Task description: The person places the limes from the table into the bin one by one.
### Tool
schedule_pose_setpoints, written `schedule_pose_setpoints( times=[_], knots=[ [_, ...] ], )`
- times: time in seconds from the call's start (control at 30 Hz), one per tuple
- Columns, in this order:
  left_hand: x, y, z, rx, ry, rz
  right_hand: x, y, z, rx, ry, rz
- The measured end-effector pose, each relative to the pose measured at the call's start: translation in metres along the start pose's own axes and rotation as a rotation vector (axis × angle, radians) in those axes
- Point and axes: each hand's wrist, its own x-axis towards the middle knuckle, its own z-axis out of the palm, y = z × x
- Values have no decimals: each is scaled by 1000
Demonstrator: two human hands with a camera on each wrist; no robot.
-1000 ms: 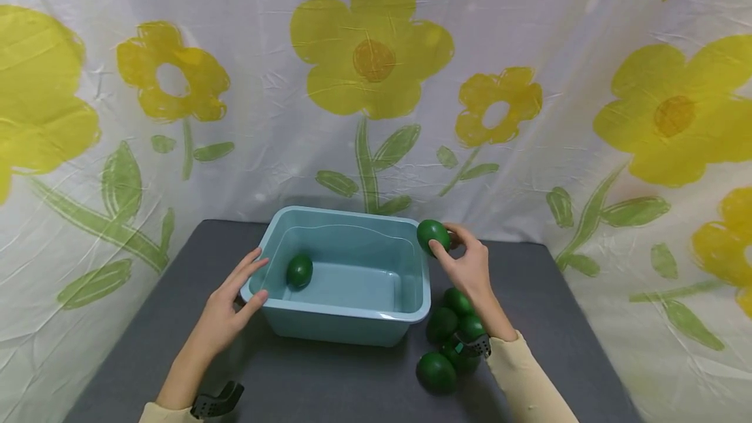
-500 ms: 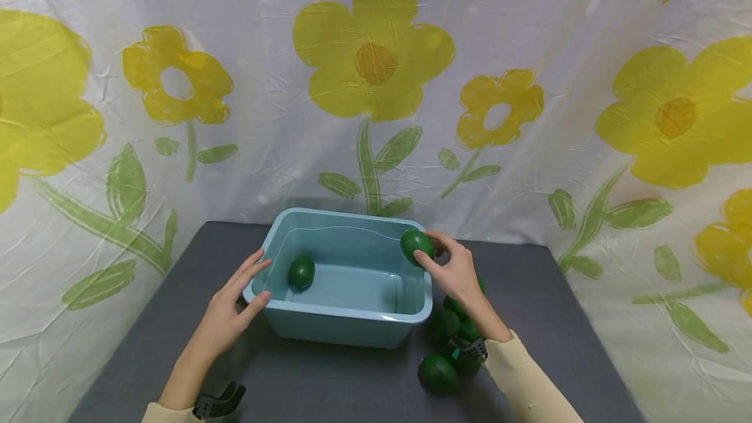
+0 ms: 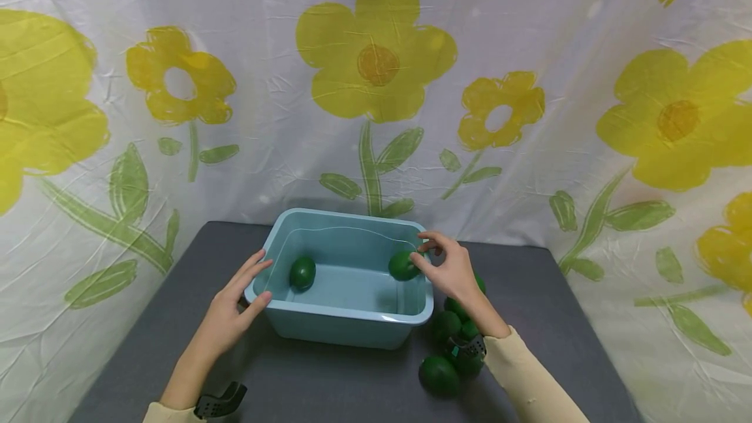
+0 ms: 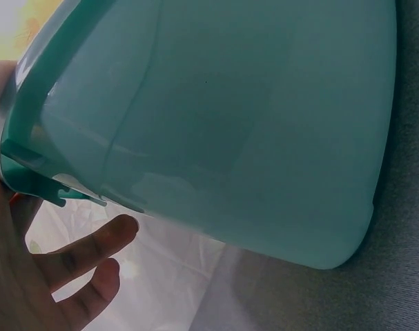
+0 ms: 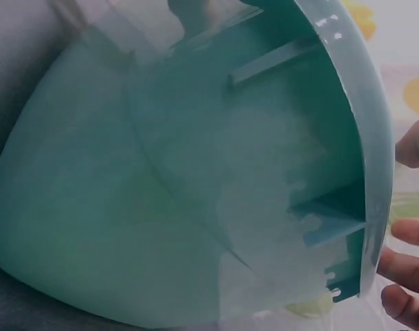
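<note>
- The right fruit (image 3: 403,266) is being inside the tub (image 3: 337,329), at its right end. Whether it is falling or already sitting on the bottom, I cannot tell.
- The right grip (image 3: 449,269) is hanging over the right rim, index finger and thumb standing apart. It seems to be pinching nothing, but the thumb tip is covering the fruit's right edge, so a light touch is possible.
- The left grip (image 3: 232,309) is resting spread at the left rim of the tub, near its near corner.
- The left fruit (image 3: 302,273) is lying at the left end inside; the pile (image 3: 446,327) is lying on the table (image 3: 329,384), to the right of the tub.
- By my judgement, such fruit is weighing little and feeling firm. Its smooth, shiny skin is probably making it slippery, and its egg shape is inviting rolling; hard squeezing could be bruising it. The better hold is going around the widest middle, from above.
- The tub is looking like thin, light plastic, which is perhaps sliding easily.
- The right arm (image 3: 490,315) and its wristband (image 3: 470,346) are hiding part of the pile, so the count is staying unsure.
- Both wrist views are showing mainly tub wall; the right one is cutting off the fingers, and no fruit is showing clearly.
</note>
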Motion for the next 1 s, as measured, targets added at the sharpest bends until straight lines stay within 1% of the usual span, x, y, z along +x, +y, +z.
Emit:
schedule_pose_setpoints(
  times=[0.17, 0.27, 0.5, 0.63, 0.87, 1.0],
  knots=[
    [0, -1, 0, 1, 3, 5, -2, 0, 0, 18, 1, -10],
    [-1, -1, 0, 2, 5, 8, -3, 0, 0, 7, -8, -9],
    [0, 0, 0, 4, 6, 14, -6, -2, -3, -46, -1, -41],
    [0, 0, 0, 7, 9, 9, -8, -4, -8, -79, 22, -46],
    [-1, 1, 0, 6, 5, -4, -10, -3, -20, -84, 84, -73],
    [-1, 2, 0, 8, 2, -7, -12, 1, -28, -90, 115, -55]
  ],
)
